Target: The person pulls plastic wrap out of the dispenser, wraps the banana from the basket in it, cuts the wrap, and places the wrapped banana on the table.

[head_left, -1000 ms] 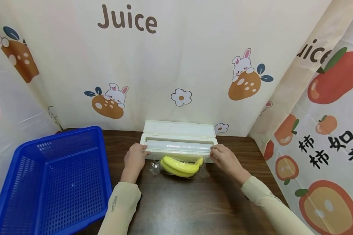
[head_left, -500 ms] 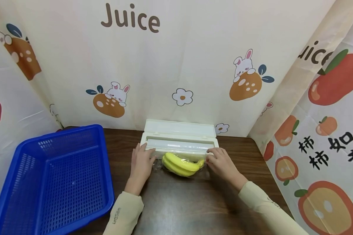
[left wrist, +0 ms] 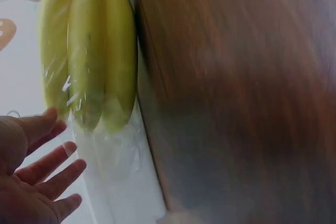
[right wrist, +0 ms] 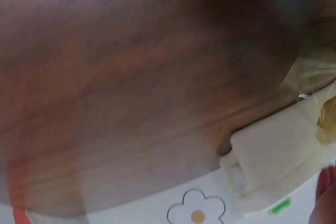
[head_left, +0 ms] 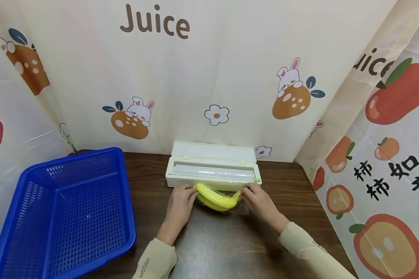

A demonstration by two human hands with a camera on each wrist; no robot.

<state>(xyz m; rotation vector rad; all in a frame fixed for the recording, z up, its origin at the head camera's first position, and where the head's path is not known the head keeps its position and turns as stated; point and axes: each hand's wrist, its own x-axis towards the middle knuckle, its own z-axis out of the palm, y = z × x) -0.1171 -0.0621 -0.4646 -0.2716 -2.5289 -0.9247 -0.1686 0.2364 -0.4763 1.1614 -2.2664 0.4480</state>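
A bunch of yellow bananas in clear plastic film lies on the table against the front of a white cling-film box. My left hand is at the bananas' left end. In the left wrist view, that left hand has its fingers spread, with the thumb beside the banana tips. Film trails past them. My right hand is at the stem end, fingertips bent down by the film; whether they pinch it is hidden. Only some right-hand fingers show in the right wrist view.
The box's lid stands open behind a film roll, with a green slider at the right end. On the left is a blue plastic basket. Printed curtains enclose the dark wooden table.
Both hands have come down from the box's ends to the bananas' two ends. The left hand moved right and nearer. The bananas have shifted slightly right, and the green slider is now uncovered.
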